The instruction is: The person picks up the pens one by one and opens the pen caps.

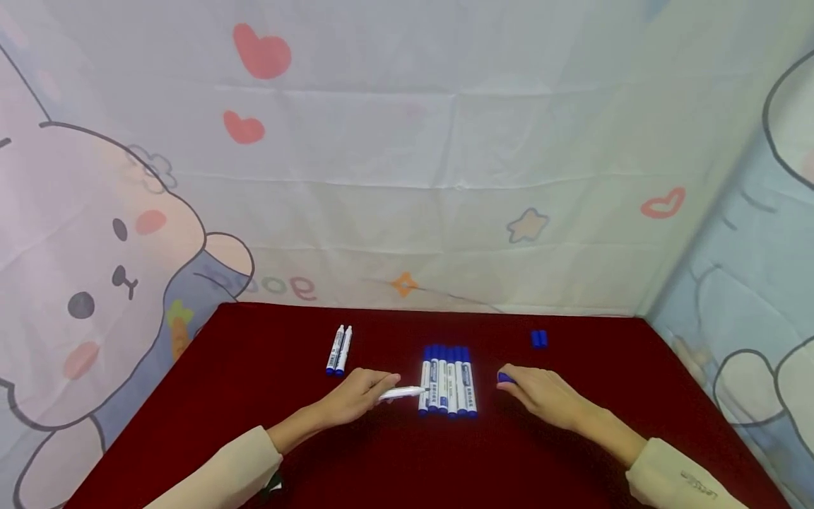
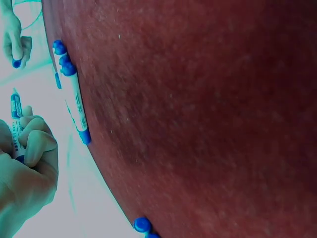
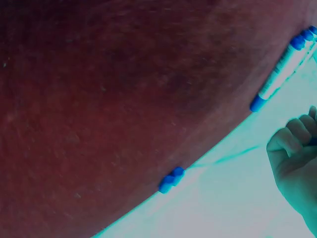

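Note:
My left hand (image 1: 357, 397) grips an uncapped white marker (image 1: 402, 392), its tip pointing right over the row of markers; the left wrist view shows fingers curled round its barrel (image 2: 18, 130). In my right hand (image 1: 545, 397) is a blue marker cap (image 1: 505, 378), pinched between thumb and fingers. Between the hands several capped white markers (image 1: 448, 382) lie side by side, blue caps away from me. The two hands are apart, with that row between them.
Two uncapped markers (image 1: 340, 351) lie together at the back left of the dark red tabletop (image 1: 407, 466). Two loose blue caps (image 1: 539, 339) rest side by side at the back right. A printed cloth (image 1: 394, 155) hangs behind the table.

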`<move>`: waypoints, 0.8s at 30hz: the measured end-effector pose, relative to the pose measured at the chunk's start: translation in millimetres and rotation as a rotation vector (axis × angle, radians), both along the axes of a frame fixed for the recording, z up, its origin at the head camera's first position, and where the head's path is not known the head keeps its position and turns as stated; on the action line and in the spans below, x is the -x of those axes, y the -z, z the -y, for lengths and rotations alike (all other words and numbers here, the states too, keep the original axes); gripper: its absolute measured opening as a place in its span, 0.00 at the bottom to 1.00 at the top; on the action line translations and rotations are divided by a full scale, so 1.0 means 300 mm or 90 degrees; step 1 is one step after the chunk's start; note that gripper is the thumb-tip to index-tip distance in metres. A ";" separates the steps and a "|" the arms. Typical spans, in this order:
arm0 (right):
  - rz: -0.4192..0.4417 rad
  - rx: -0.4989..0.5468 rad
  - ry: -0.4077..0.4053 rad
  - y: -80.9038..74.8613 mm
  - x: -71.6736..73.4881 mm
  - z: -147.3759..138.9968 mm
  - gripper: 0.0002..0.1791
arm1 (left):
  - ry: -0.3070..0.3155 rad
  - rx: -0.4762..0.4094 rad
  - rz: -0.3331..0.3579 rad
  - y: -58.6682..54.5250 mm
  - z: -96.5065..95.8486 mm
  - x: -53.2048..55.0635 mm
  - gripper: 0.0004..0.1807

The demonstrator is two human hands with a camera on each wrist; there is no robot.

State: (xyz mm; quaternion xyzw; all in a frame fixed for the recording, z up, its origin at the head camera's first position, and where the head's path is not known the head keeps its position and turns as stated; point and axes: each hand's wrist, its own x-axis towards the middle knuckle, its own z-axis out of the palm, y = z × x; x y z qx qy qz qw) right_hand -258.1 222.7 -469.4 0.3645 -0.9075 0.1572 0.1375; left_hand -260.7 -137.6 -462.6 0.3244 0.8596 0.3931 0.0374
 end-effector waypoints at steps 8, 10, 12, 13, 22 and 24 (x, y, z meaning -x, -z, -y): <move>0.143 -0.004 -0.021 -0.033 -0.013 0.047 0.16 | 0.013 0.016 -0.003 0.003 -0.015 0.015 0.19; 0.163 -0.007 -0.012 -0.031 -0.022 0.059 0.16 | 0.021 0.008 -0.001 0.006 -0.020 0.015 0.15; 0.172 -0.010 -0.007 -0.028 -0.029 0.064 0.16 | 0.027 0.000 -0.001 0.008 -0.024 0.015 0.13; 0.175 -0.009 -0.007 -0.026 -0.032 0.065 0.16 | 0.029 -0.003 -0.001 0.010 -0.023 0.014 0.12; 0.183 -0.028 -0.011 -0.019 -0.041 0.054 0.18 | 0.042 -0.007 -0.031 0.009 -0.028 0.013 0.13; 0.189 -0.030 -0.011 -0.017 -0.041 0.051 0.18 | 0.040 -0.010 -0.030 0.006 -0.028 0.012 0.13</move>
